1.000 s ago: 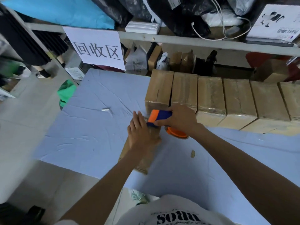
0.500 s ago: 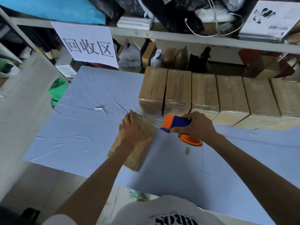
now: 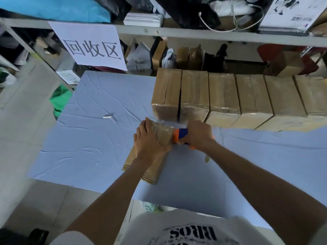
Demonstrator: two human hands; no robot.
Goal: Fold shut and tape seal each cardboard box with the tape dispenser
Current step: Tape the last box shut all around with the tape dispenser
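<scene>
A brown cardboard box (image 3: pixel 155 171) lies on the blue-covered table (image 3: pixel 92 142) in front of me, its far end wrapped in clear tape. My left hand (image 3: pixel 147 140) lies flat on top of the box and presses it down. My right hand (image 3: pixel 199 134) grips the orange and blue tape dispenser (image 3: pixel 179 136), held against the box's far right corner. Clear tape stretches across the box's far end. The dispenser's roll is mostly hidden behind my right hand.
A row of several taped boxes (image 3: pixel 223 98) stands at the table's back, just beyond my hands. A shelf (image 3: pixel 194 33) with a paper sign (image 3: pixel 90 46) and bags rises behind. A small white scrap (image 3: pixel 108 117) lies left of the box. The table's near edge runs by my body.
My right hand swung the dispenser out to the right, pulling tape, then came back against the box's far right corner. My left hand stayed pressed on the box.
</scene>
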